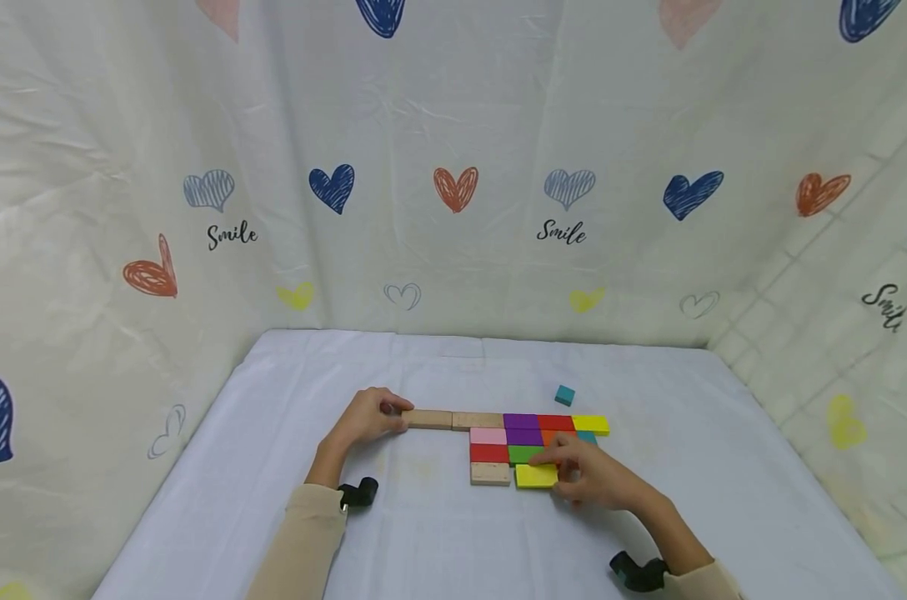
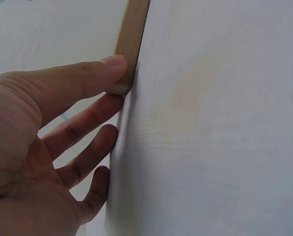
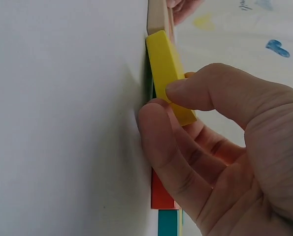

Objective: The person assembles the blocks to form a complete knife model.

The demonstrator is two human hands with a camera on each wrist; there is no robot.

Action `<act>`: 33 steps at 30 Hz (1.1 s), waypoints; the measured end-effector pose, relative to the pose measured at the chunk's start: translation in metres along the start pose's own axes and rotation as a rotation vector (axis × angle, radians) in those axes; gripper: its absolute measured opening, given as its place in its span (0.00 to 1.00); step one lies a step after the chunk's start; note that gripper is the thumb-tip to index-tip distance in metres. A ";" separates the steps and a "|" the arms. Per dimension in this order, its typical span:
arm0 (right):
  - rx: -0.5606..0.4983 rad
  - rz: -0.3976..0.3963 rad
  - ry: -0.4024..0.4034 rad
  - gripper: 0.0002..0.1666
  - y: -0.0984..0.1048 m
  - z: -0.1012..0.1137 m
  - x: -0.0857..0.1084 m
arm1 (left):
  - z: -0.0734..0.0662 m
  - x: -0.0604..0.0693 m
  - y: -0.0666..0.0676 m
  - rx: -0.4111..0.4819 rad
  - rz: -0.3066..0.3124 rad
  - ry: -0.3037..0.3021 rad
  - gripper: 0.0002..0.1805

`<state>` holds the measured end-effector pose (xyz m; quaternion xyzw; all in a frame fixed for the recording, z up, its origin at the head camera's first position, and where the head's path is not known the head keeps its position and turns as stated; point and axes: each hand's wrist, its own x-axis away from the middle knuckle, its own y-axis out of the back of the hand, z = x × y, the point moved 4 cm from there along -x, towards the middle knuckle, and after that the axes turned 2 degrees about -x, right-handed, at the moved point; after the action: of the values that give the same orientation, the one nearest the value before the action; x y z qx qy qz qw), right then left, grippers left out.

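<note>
At the left end of a row of blocks, my left hand (image 1: 365, 418) pinches a plain wooden block (image 1: 428, 419) between thumb and fingers; the left wrist view shows the thumb on that block's end (image 2: 130, 44). My right hand (image 1: 596, 477) pinches a yellow block (image 1: 536, 477) by its right end. In the right wrist view this yellow block (image 3: 162, 59) is tilted, its far end near a wooden block (image 3: 157, 17). Behind it lies a green block (image 1: 524, 454), partly covered by the right fingers. To its left, a plain wooden block (image 1: 490, 474) lies in front of a red one (image 1: 489, 452).
A second wooden block (image 1: 478, 420) continues the back row, then purple (image 1: 520, 420), red (image 1: 555, 422) and yellow (image 1: 591, 425) ones. Pink (image 1: 488, 436), orange (image 1: 558, 437) and teal blocks lie below them. One loose teal block (image 1: 565, 395) sits farther back on the white cloth (image 1: 416, 533).
</note>
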<state>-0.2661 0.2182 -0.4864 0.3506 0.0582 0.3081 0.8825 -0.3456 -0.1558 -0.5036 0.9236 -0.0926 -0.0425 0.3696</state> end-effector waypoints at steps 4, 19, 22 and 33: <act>0.047 -0.027 0.006 0.23 0.000 0.001 -0.001 | 0.001 -0.001 -0.001 0.001 0.003 0.005 0.16; 0.114 -0.097 -0.033 0.18 0.004 -0.002 -0.001 | 0.001 -0.001 -0.001 0.014 0.009 0.009 0.15; 0.128 -0.090 -0.043 0.16 0.005 -0.003 -0.002 | 0.000 0.000 -0.001 0.016 0.008 0.007 0.16; 0.125 -0.072 -0.044 0.14 0.001 -0.005 -0.006 | -0.001 0.000 0.000 0.019 -0.001 0.005 0.16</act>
<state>-0.2732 0.2183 -0.4901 0.4091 0.0706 0.2642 0.8705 -0.3452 -0.1554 -0.5026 0.9272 -0.0918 -0.0395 0.3610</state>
